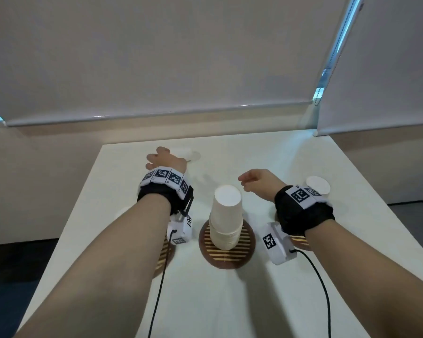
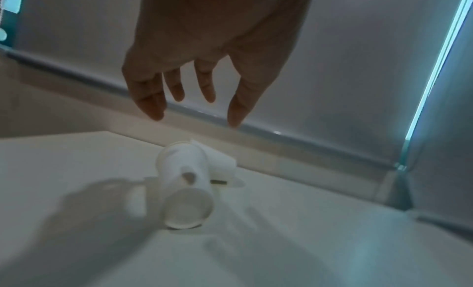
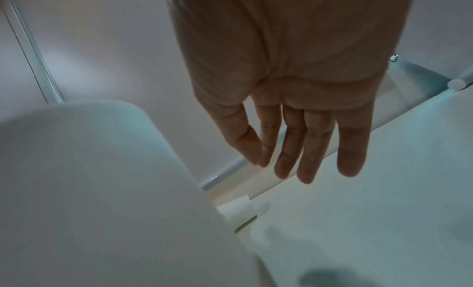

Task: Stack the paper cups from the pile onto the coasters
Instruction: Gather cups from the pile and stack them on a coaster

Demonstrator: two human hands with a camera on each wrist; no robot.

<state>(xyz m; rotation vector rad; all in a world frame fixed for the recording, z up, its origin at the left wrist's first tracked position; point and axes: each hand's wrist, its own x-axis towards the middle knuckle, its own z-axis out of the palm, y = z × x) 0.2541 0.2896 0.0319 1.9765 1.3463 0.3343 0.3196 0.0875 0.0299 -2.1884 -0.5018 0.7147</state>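
A stack of upside-down white paper cups (image 1: 226, 215) stands on the middle striped wooden coaster (image 1: 227, 254). Two loose cups (image 2: 185, 182) lie on their sides at the table's far edge, also seen in the head view as the lying cups (image 1: 189, 154). My left hand (image 1: 160, 158) hovers just above them with fingers spread (image 2: 153, 101), holding nothing. My right hand (image 1: 252, 179) hangs open and empty just right of the stack, fingers straight (image 3: 307, 150). The stack (image 3: 89, 190) fills the left of the right wrist view.
A left coaster (image 1: 165, 254) and a right coaster (image 1: 299, 241) are mostly hidden under my wrists. One upside-down cup (image 1: 318, 185) stands behind my right wrist. The white table (image 1: 230, 301) ends near a wall ledge and roller blinds (image 1: 156, 57).
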